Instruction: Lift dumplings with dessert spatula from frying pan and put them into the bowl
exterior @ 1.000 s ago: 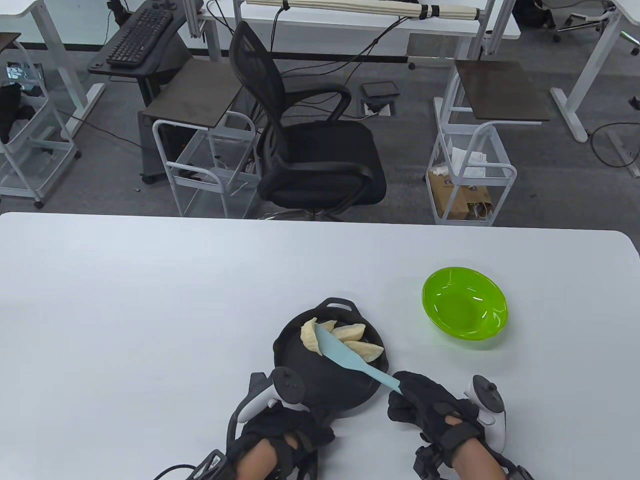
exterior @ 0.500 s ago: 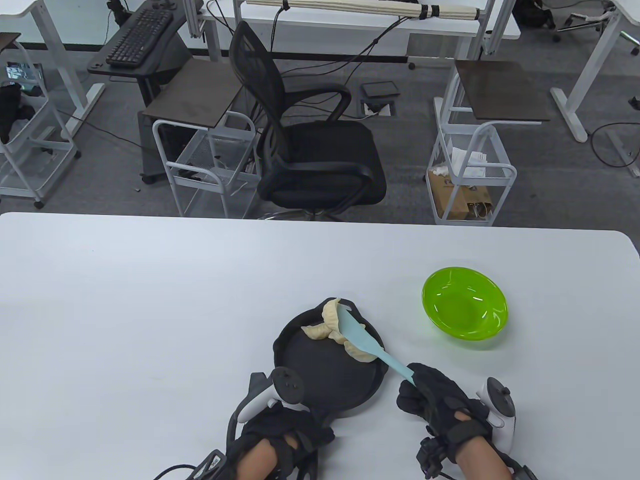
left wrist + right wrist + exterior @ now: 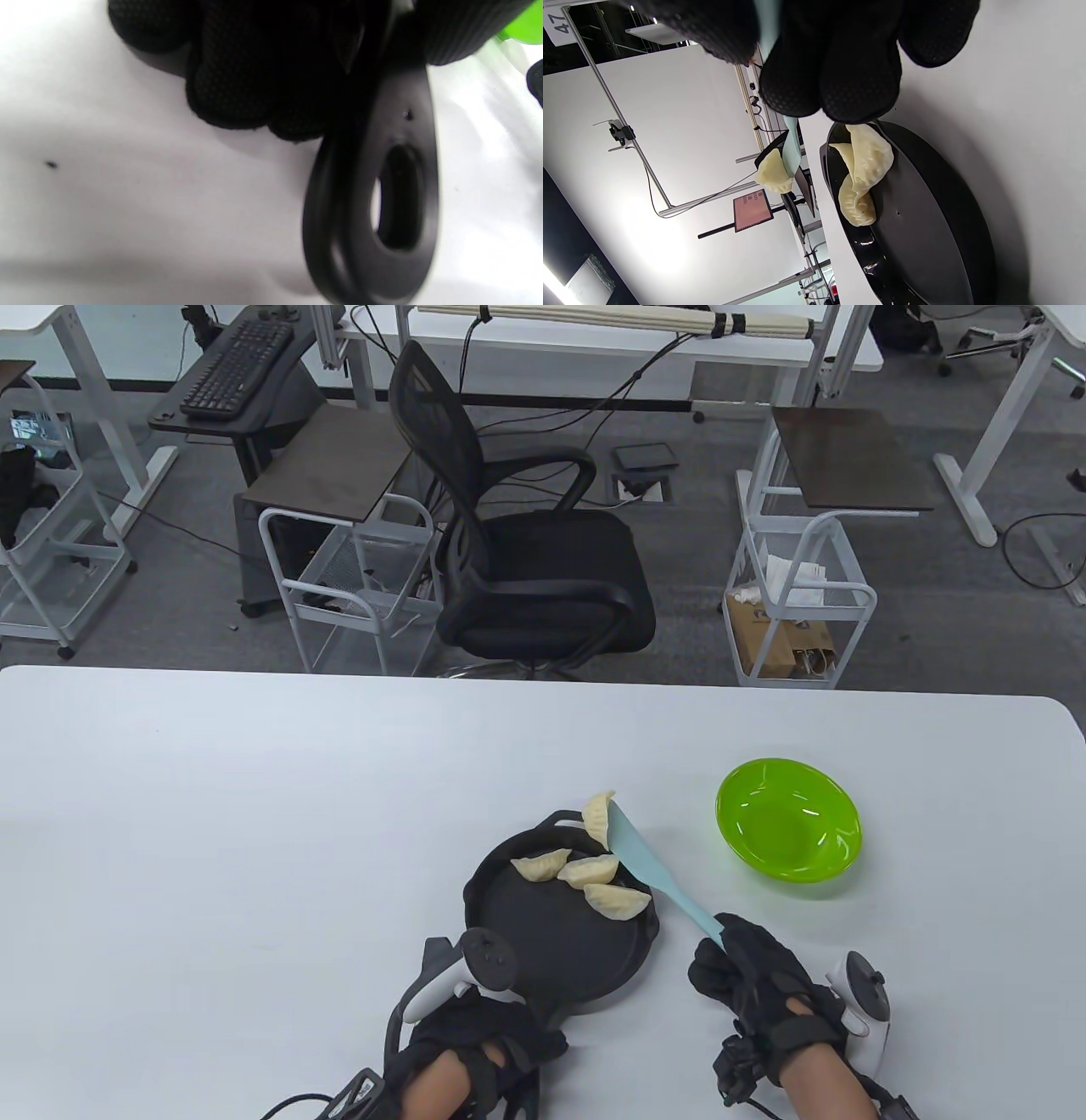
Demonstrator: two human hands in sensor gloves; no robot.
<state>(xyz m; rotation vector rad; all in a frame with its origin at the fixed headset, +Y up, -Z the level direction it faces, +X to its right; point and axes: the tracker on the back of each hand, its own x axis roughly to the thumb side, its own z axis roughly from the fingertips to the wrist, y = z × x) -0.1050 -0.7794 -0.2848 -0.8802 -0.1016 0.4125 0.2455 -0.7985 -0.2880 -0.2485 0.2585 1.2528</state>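
Hidden: your left hand [image 3: 475,1035] is half covered by its tracker in the table view; the spatula handle end is buried in your right glove; wrist views are blurry and tilted.
Left hand: fingers [image 3: 237,84] curled round the frying pan [image 3: 560,933] handle at the near edge; the grip looks firm, though it's dark there.
Right hand: your right hand [image 3: 755,980] grips the spatula [image 3: 657,878] handle, near right of the pan, blade angled far-left.
Spatula load: one dumpling [image 3: 599,818] sits at the blade's far tip, lifted over the pan's far rim.
Pan: three dumplings [image 3: 594,882] lie in its far half, touching in a row.
Bowl: green bowl [image 3: 789,831] to the right of the pan, apart from it, nothing in it.
Table: white table [image 3: 254,857] under everything.
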